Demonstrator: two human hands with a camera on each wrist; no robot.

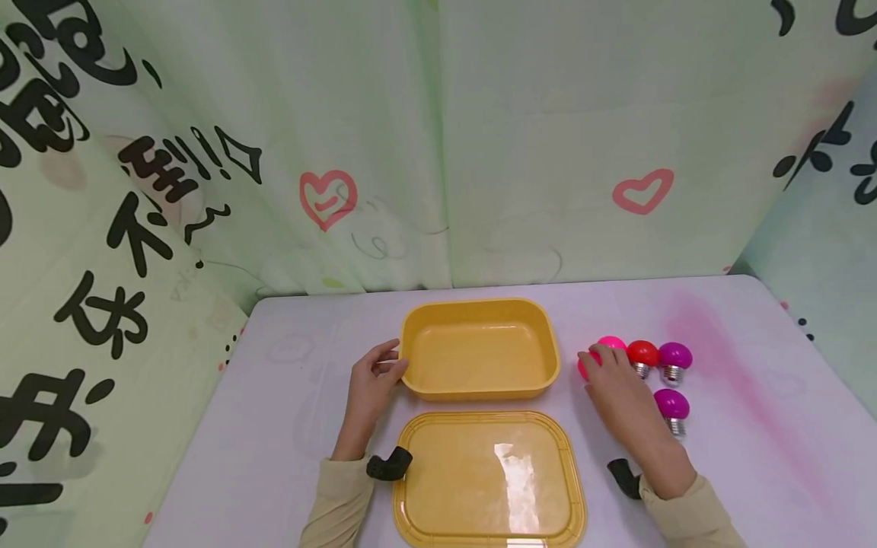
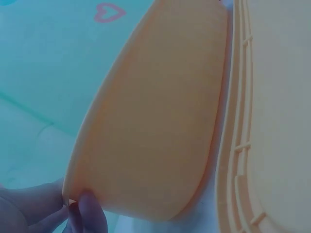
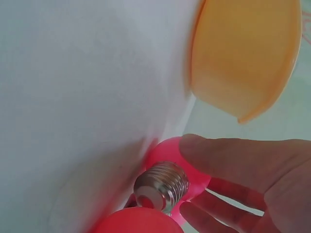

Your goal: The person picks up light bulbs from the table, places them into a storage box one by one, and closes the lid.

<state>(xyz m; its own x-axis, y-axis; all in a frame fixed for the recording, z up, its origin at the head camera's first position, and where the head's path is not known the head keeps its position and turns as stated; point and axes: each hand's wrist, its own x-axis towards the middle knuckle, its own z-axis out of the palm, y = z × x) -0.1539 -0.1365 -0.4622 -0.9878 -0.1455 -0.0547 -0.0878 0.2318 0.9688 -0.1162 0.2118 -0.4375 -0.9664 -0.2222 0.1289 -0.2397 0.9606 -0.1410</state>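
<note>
My left hand (image 1: 374,378) pinches the left rim of a yellow plastic box (image 1: 479,397), thumb and fingers on either side of the edge in the left wrist view. Right of the box, my right hand (image 1: 620,396) reaches over a cluster of toy light bulbs. In the right wrist view its thumb and fingers grip a pink light bulb (image 3: 167,148) with a silver screw base. Close by is a red light bulb (image 1: 642,352). Two purple light bulbs, one behind (image 1: 674,355) and one nearer (image 1: 671,403), lie to the right of the hand.
A yellow lid (image 1: 473,479) lies flat on the white table (image 1: 274,426), just in front of the box. Pale green curtains (image 1: 534,152) with black writing and red hearts stand behind and at the sides. A pink stain (image 1: 726,358) marks the table's right side.
</note>
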